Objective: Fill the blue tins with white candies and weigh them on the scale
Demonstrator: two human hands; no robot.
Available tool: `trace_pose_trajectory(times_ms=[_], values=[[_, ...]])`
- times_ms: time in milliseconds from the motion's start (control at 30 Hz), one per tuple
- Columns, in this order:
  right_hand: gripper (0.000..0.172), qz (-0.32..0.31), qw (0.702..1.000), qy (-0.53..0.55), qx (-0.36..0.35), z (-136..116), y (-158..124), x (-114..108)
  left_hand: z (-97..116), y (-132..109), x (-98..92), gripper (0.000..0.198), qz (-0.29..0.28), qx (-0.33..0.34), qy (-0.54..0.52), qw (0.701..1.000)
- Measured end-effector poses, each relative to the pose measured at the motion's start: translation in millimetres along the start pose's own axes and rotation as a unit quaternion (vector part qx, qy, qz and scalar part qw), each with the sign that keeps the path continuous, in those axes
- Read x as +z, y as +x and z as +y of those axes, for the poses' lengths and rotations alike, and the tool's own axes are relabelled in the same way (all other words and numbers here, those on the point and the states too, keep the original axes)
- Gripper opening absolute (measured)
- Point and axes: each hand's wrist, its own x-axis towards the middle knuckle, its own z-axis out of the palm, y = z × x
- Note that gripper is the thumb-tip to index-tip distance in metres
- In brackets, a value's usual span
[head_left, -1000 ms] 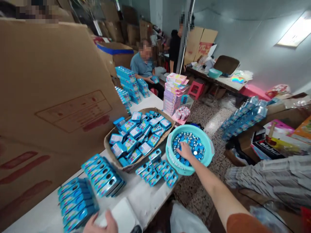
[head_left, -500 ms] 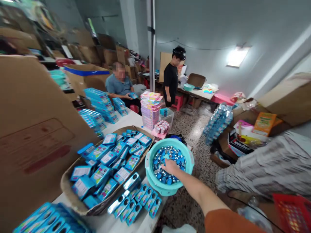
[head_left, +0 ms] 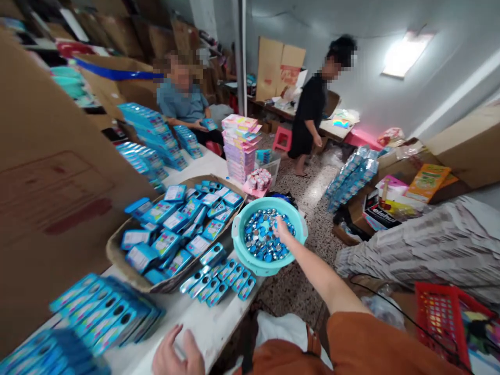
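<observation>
My right hand point(head_left: 282, 227) reaches into a teal plastic basin point(head_left: 250, 260), its fingertips down among the small round blue and silver pieces point(head_left: 261, 237) that fill it. Whether those fingers grip a piece is hidden. My left hand point(head_left: 175, 351) rests at the near edge of the white table point(head_left: 207, 328), fingers spread and holding nothing. Beside it lie rows of blue boxes with oval windows point(head_left: 105, 312). A shallow cardboard tray point(head_left: 117, 258) holds a loose heap of blue boxes point(head_left: 167, 242).
A seated person point(head_left: 179, 99) handles a blue box behind tall blue stacks point(head_left: 152, 130). A standing person point(head_left: 310, 114) is on the speckled floor point(head_left: 308, 208). Pink-purple boxes point(head_left: 238, 148) stack up beyond the basin. A large cardboard sheet point(head_left: 50, 172) stands left; a red basket point(head_left: 445, 323) sits right.
My right hand has shifted toward the far side of the basin. My left hand has come up into view with its fingers spread. The standing person has moved right, and the view has tilted.
</observation>
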Motion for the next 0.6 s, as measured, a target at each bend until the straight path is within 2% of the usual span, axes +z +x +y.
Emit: trace_pose_trajectory(times_ms=[33,67,133,200,267,333,433,500,600], values=[[0.040,-0.034,0.999,0.041,0.001,-4.8,-4.6,-2.9,5.6,0.8,0.2,0.038,-0.030,0.004,0.000,1.000],[0.039,-0.092,0.985,0.148,0.003,-9.8,-10.9,-4.3,10.7,1.3,0.5,0.033,-0.046,-0.008,0.002,0.999],[0.038,-0.184,0.957,0.223,0.014,-20.0,-29.3,-1.1,22.0,1.1,2.0,0.029,-0.071,-0.047,-0.009,0.996],[0.036,-0.309,0.897,0.312,0.053,-28.5,-55.0,12.3,37.1,1.7,3.9,0.028,-0.108,-0.095,-0.053,0.988],[0.034,-0.425,0.825,0.356,0.109,-32.6,-85.4,36.2,54.5,6.1,4.0,0.028,-0.153,-0.108,-0.107,0.976],[0.035,-0.509,0.775,0.338,0.161,-31.1,-117.0,67.6,68.9,14.3,-0.1,0.028,-0.175,-0.094,-0.128,0.972],[0.038,-0.588,0.730,0.270,0.219,-22.4,-158.9,117.7,74.0,26.8,-17.6,0.029,-0.204,-0.077,-0.132,0.967],[0.041,-0.613,0.715,0.228,0.248,-17.2,-181.5,147.4,64.4,30.8,-36.7,0.030,-0.227,-0.083,-0.135,0.961],[0.043,-0.630,0.706,0.178,0.268,-14.2,-211.0,183.2,38.1,30.8,-72.4,0.034,-0.247,-0.103,-0.151,0.952]])
